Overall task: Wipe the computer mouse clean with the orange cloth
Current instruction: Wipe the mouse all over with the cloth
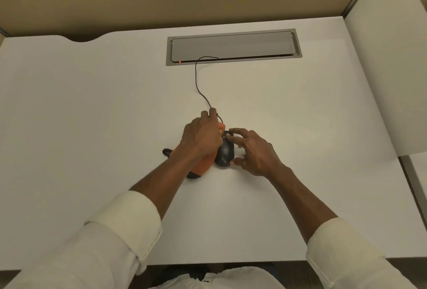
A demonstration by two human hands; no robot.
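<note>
A black wired computer mouse point(225, 152) lies on the white desk point(92, 108) near the middle. My right hand point(251, 150) holds it from the right, with fingertips on its front and the thumb at its rear edge. My left hand point(203, 138) is closed on the orange cloth point(203, 165) and presses it against the mouse's left side. Most of the cloth is hidden under that hand; an orange fold with a dark edge sticks out below the wrist.
The mouse's black cable point(200, 85) runs from the mouse away from me to a grey cable hatch point(233, 47) set in the desk, where a small red light glows. Tan partition walls stand behind and a white panel point(383, 80) at the right.
</note>
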